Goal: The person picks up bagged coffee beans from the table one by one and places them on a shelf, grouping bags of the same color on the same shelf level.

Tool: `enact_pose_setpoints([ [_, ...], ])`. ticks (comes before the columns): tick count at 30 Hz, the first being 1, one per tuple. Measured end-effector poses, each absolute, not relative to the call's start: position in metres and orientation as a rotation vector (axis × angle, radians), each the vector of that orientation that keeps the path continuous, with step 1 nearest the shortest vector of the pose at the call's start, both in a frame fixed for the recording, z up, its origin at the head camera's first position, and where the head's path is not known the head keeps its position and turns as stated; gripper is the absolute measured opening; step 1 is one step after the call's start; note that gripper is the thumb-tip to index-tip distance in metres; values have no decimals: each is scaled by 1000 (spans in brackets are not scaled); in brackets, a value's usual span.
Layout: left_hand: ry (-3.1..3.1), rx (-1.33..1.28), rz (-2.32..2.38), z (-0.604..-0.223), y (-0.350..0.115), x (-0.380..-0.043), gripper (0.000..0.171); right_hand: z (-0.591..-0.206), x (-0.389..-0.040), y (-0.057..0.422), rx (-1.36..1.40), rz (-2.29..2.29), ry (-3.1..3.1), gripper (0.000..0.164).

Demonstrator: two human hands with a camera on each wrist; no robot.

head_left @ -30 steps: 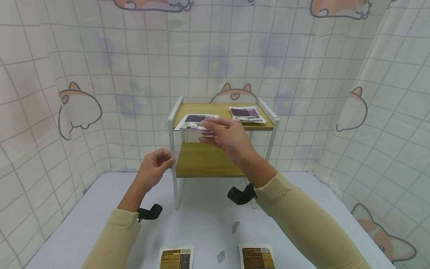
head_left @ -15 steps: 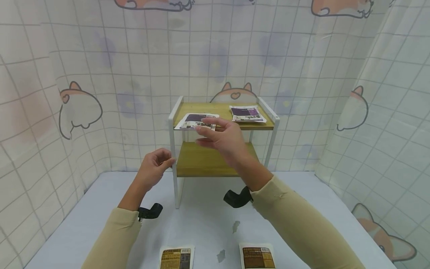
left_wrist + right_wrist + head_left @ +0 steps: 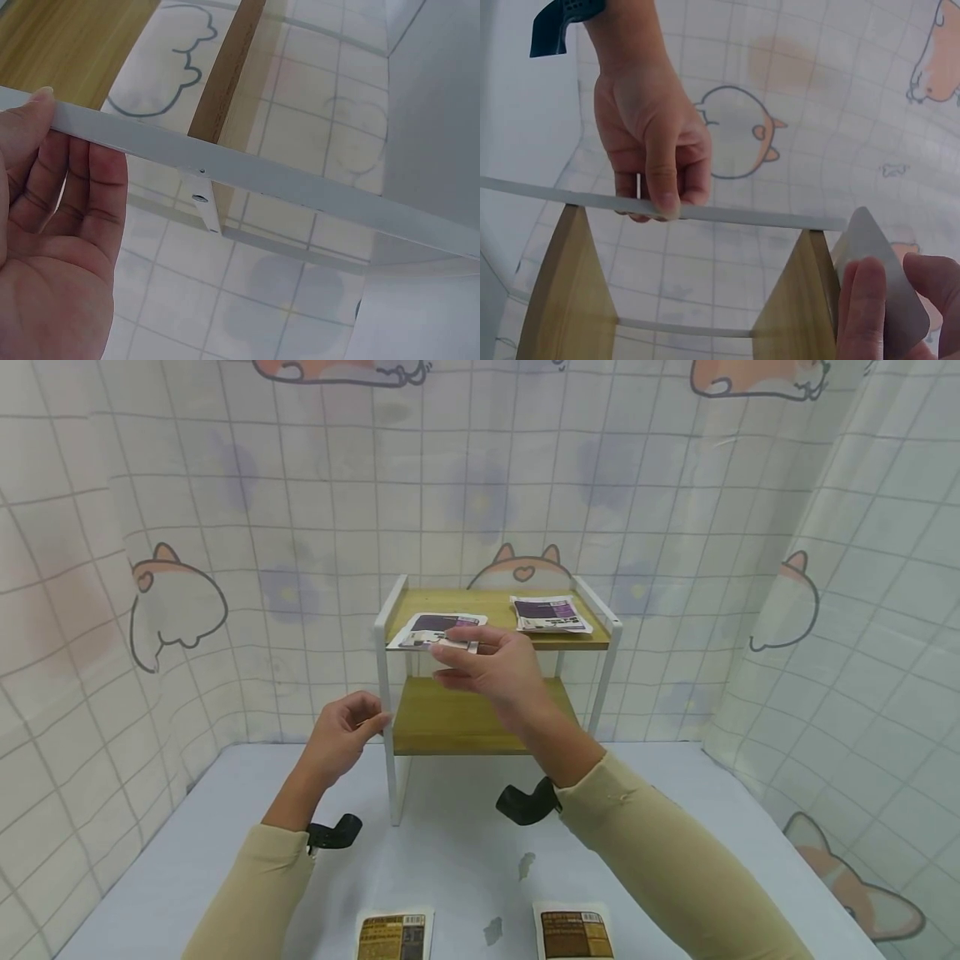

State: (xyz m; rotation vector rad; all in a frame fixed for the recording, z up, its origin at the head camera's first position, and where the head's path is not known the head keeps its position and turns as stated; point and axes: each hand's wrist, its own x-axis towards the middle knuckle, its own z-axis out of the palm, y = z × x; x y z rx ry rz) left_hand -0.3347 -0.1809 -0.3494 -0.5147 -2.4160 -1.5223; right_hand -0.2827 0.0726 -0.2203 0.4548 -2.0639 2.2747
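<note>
My left hand [image 3: 345,735] grips the white front left post [image 3: 150,139] of a small two-tier shelf, thumb on one side and fingers on the other. At the left front of the top board, my right hand [image 3: 498,672] pinches a flat purple-and-white pouch [image 3: 427,631] near its front corner. The right wrist view shows the pouch's pale underside [image 3: 889,289] between thumb and fingers, projecting past the board's edge. Whether more than one pouch lies there is hard to tell. To the right, a similar purple pouch [image 3: 551,614] lies on the top board, apart from the hand.
Below is the shelf's lower wooden board [image 3: 465,718]. Near the front of the white table [image 3: 450,860] lie two brown-and-white pouches, a left one [image 3: 393,937] and a right one [image 3: 575,933]. A patterned curtain [image 3: 480,468] stands behind and at both sides.
My right hand has shifted slightly left and down along the pouch's front edge, and its fingers first parted, then drew closer. The left hand stays on the post.
</note>
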Motion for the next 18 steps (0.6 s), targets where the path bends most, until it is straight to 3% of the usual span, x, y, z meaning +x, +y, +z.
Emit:
enact_pose_setpoints([
  [18, -2422, -513, -1521, -349, -181, -334, 24, -215, -287, 74, 420, 2313, -2056, 34],
])
